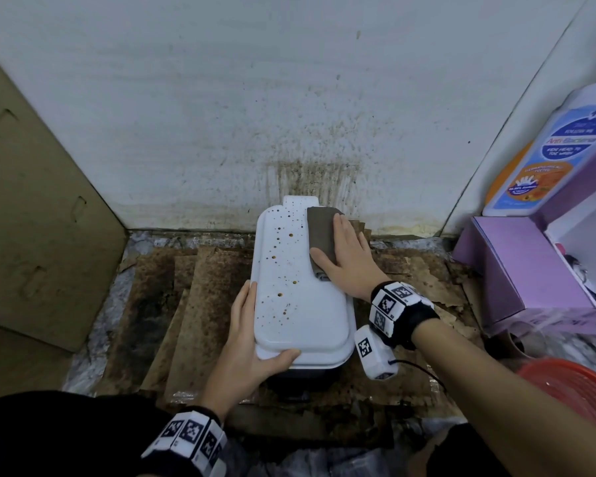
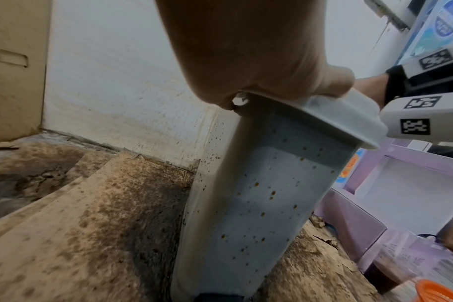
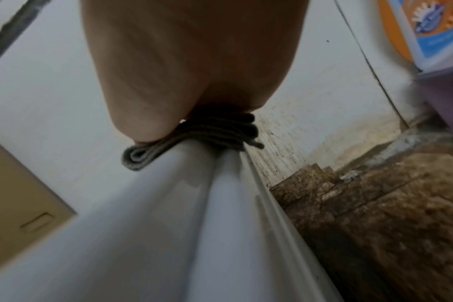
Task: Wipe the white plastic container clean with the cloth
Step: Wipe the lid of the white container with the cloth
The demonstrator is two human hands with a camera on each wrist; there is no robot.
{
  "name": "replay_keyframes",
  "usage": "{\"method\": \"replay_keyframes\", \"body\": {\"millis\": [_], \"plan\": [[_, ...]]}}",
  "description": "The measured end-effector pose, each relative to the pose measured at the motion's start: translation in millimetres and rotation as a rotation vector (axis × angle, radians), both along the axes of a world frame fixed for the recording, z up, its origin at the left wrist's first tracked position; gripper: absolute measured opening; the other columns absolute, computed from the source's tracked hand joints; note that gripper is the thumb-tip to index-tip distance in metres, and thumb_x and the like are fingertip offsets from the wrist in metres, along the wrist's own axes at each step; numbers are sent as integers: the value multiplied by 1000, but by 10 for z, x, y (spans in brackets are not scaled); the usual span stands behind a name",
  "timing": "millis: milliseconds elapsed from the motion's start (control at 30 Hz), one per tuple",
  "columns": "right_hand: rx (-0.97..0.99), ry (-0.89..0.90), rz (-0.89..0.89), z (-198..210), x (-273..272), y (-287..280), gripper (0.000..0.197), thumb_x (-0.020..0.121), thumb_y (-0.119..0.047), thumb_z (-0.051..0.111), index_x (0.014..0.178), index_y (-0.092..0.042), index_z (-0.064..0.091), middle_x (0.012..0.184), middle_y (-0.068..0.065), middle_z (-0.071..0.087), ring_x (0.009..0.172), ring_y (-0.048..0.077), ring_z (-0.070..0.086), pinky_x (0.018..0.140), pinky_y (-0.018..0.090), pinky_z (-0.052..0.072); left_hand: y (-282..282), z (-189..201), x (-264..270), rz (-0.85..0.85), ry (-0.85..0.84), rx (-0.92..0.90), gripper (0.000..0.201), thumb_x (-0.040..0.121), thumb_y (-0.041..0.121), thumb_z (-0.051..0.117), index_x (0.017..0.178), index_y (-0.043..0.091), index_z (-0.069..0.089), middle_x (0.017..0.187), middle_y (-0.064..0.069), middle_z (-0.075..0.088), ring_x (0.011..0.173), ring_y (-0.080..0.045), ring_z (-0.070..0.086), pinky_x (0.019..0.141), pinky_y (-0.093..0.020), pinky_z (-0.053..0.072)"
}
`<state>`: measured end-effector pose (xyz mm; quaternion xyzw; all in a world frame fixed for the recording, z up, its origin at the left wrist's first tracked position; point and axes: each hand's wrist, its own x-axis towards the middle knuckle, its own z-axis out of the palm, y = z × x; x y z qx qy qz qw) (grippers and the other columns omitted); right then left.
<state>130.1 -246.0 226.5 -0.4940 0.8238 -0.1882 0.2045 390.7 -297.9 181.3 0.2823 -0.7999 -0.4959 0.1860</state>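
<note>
The white plastic container (image 1: pixel 289 304) stands on stained cardboard against the wall, its lid speckled with brown spots on the left half. My left hand (image 1: pixel 252 342) grips its near left corner, thumb over the lid's front edge. In the left wrist view the container (image 2: pixel 259 204) shows a spotted side wall under that left hand (image 2: pixel 245 61). My right hand (image 1: pixel 341 253) lies flat with straight fingers on a folded grey-brown cloth (image 1: pixel 320 232), pressing it onto the lid's far right part. The right wrist view shows the folded cloth (image 3: pixel 194 139) squeezed under my right hand (image 3: pixel 194 61) on the lid's edge.
Dirty cardboard sheets (image 1: pixel 193 304) cover the floor around the container. A tan cardboard panel (image 1: pixel 31 201) leans at the left. A purple box (image 1: pixel 530 270) with a bottle (image 1: pixel 544 156) on it stands at the right, an orange basket (image 1: pixel 578 390) near it. The stained wall (image 1: pixel 289 115) is just behind.
</note>
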Motion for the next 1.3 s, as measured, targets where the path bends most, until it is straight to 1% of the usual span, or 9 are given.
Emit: {"method": "replay_keyframes", "body": {"millis": [133, 233, 400, 567, 733, 833, 967, 1100, 1300], "plan": [[-51, -8, -29, -41, 137, 223, 89, 98, -67, 31, 159, -20, -13, 169, -2, -8, 155, 11, -3, 124, 44, -13, -2, -9, 1, 5, 9, -1, 118, 74, 52, 83, 161, 36, 4, 165, 25, -2, 151, 8, 10, 114, -25, 26], [-98, 21, -58, -69, 367, 483, 90, 93, -72, 26, 159, -24, -10, 169, -8, -3, 154, 7, 0, 122, 44, -17, -3, -20, -5, 13, 6, -7, 119, 73, 54, 82, 161, 37, 4, 164, 25, 0, 152, 5, 11, 116, -27, 27], [-143, 101, -100, -123, 691, 707, 87, 92, -71, 22, 160, -23, -6, 168, -7, 4, 150, 17, 9, 123, 48, -10, -6, -33, -1, 8, 6, -17, 121, 73, 58, 82, 161, 37, 2, 164, 24, -1, 152, 5, 9, 117, -28, 26], [-101, 99, -79, -107, 430, 452, 87, 93, -68, 24, 159, -21, -7, 168, -3, 3, 150, 20, 6, 123, 49, -9, -21, -13, -5, 2, -5, -8, 121, 73, 63, 80, 162, 34, 3, 163, 24, 0, 153, 4, 9, 118, -29, 25], [34, 156, -55, -18, -61, -56, 89, 94, -69, 21, 159, -18, -9, 169, 4, 4, 152, 26, 7, 123, 51, -5, -32, 0, -10, 1, -24, 6, 119, 76, 53, 84, 162, 34, 3, 163, 27, -2, 153, 5, 8, 120, -32, 25], [51, 196, -29, -28, -139, -124, 88, 95, -69, 20, 160, -16, -8, 169, 5, 5, 152, 26, 8, 123, 51, -2, -30, 0, -19, 4, -17, 19, 120, 76, 52, 84, 162, 36, 2, 162, 28, -2, 153, 4, 10, 119, -33, 26], [23, 153, -67, -36, 79, 96, 89, 92, -70, 18, 160, -18, -8, 169, 3, 3, 151, 25, 8, 124, 49, -4, -12, -30, -11, 17, -11, 10, 120, 75, 51, 84, 162, 33, 4, 163, 24, 1, 154, 2, 9, 120, -33, 25], [-55, 123, -91, -55, 525, 524, 86, 95, -69, 21, 159, -21, -9, 169, -2, 1, 151, 21, 8, 124, 47, -4, -5, -47, -7, 21, -6, -2, 121, 75, 49, 85, 163, 30, 5, 164, 21, 2, 154, 0, 9, 120, -33, 26], [-67, 151, -143, -82, 876, 831, 84, 96, -68, 23, 159, -23, -10, 169, -5, 0, 149, 18, 10, 124, 48, -1, 9, -52, -15, 24, 1, -16, 121, 74, 50, 85, 162, 32, 4, 164, 24, -1, 153, 3, 9, 118, -29, 26]]}}
